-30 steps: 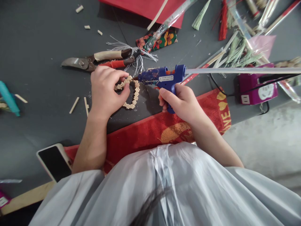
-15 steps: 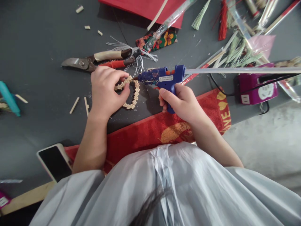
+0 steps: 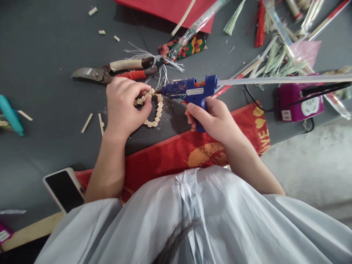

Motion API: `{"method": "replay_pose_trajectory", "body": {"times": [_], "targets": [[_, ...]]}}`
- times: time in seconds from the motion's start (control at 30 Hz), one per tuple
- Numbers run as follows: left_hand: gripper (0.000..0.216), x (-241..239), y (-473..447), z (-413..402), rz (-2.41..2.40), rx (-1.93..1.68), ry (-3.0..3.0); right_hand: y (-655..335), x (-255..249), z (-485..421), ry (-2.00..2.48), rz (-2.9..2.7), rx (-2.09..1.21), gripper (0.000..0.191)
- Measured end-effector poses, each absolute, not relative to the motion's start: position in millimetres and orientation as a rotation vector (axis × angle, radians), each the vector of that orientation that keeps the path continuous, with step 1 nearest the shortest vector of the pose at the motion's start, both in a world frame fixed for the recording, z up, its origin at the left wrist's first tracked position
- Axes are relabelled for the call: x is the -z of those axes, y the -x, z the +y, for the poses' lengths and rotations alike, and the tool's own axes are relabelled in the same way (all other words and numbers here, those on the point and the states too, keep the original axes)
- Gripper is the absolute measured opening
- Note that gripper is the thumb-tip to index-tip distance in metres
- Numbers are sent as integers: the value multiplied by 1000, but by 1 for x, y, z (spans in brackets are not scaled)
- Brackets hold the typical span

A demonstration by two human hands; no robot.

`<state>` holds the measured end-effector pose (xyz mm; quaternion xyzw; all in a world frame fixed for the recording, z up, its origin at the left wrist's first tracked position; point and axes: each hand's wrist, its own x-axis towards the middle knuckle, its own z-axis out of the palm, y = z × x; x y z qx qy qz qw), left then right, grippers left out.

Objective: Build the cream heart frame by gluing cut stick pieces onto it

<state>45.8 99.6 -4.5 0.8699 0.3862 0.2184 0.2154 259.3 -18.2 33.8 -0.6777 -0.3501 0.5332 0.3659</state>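
Observation:
Between thumb and fingertips, my left hand [image 3: 128, 101] pinches a cream braided loop [image 3: 158, 112], its far side hanging down to the right of the fingers. My right hand [image 3: 211, 117] is wrapped round the handle of a blue hot glue gun [image 3: 189, 90], fingers at its orange trigger. The gun's nozzle points left, at or very close to the top of the loop; whether it touches I cannot tell. A long clear glue stick [image 3: 275, 81] runs out of the gun's back to the right. Pruning shears [image 3: 110, 71] lie just beyond my left hand.
A red towel [image 3: 170, 150] lies along the near table edge, with a phone [image 3: 64, 189] at its left. A purple power socket block [image 3: 301, 99] with a black cord sits at right. Tassels [image 3: 260, 25], wrapped sticks and a red sheet [image 3: 165, 11] lie at the back.
The glue gun and my right hand have shifted very slightly to the right, and the glue stick's far end sits a little higher. My left hand keeps its pinch on the loop.

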Motion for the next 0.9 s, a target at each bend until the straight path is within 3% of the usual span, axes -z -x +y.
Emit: {"method": "replay_pose_trajectory", "body": {"times": [0.27,0.43,0.57,0.73,0.9], "targets": [[13,1,-46,98,1082,-599,-2416,-284,-55,-23,1786,-977,-1225,28],[18,-2,-47,96,1111,-592,-2396,-322,-59,-34,1973,-1175,-818,11],[17,0,-47,97,1118,-594,-2400,-347,-58,-41,2313,-1478,-536,25],[17,3,-48,98,1115,-614,-2407,-351,-47,-42,2575,-1824,-358,57],[16,5,-47,97,1107,-634,-2431,-328,-56,-35,2755,-1838,-113,56]]}}
